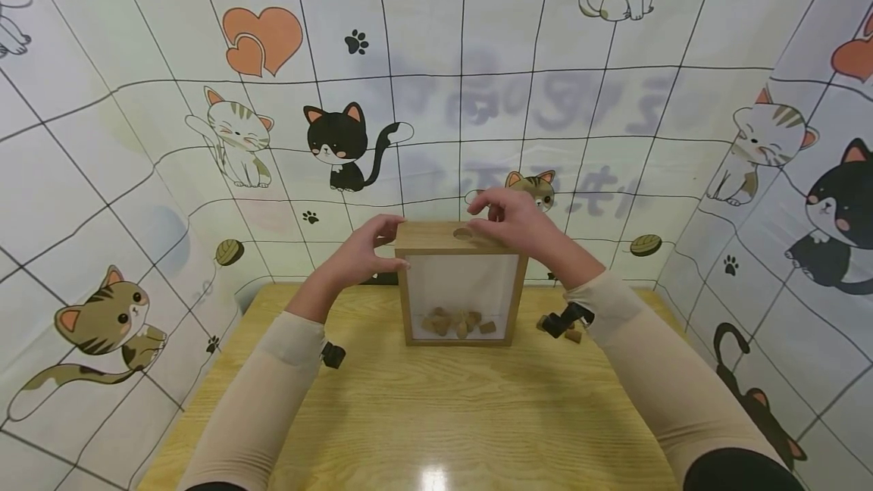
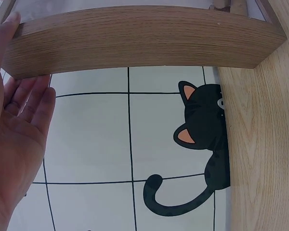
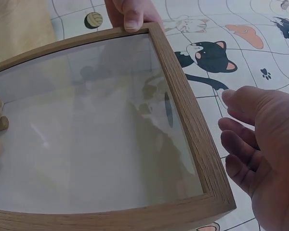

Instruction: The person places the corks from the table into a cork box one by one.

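Note:
A shallow wooden box [image 1: 426, 239] with a clear front stands upright on the table, a round hole [image 1: 461, 234] in its top. Several small tan pieces [image 1: 439, 322], looking like wood or cork, lie at the bottom inside. My left hand [image 1: 360, 254] grips the box's upper left corner, thumb on the front edge and fingers behind. Just over the top, beside the hole, is my right hand [image 1: 517, 224]. In the right wrist view, the right fingers [image 3: 238, 134] are loosely bent beside the top edge, and nothing shows between them.
A few more tan pieces [image 1: 573, 336] lie on the wooden table [image 1: 436, 408] right of the box, partly behind the right wrist's camera [image 1: 566, 319]. A cat-printed cloth [image 1: 436, 120] with grid lines hangs behind and at both sides.

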A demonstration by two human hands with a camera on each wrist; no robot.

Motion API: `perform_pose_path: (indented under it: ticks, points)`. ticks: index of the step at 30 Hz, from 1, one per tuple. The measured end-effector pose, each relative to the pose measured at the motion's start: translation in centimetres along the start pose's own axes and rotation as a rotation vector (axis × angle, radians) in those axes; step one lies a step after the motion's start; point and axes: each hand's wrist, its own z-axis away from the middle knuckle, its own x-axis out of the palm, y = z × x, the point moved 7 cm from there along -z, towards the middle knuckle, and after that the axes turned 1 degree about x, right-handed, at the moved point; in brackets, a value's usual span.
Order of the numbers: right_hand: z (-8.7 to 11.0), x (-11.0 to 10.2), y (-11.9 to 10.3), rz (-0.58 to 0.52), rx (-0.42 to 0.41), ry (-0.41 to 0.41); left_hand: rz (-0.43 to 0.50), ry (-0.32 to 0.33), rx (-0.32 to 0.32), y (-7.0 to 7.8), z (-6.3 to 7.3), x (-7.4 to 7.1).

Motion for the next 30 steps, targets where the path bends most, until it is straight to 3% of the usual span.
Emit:
perform_pose_path:
  ticks: [5,18,30]
  points:
    - [1.2,-0.6,0.5,-0.001,-0.001,0.041,0.004,0.001,0.000,0.1,0.1,0.0]
    - [6.8,-4.0,3.9,0.004,0.008,0.237,0.022,-0.001,-0.004,0.2,0.1,0.0]
    - [10.4,-4.7,7.1,0.002,0.151,0.234,0.003,0.005,-0.016,0.2,0.1,0.1]
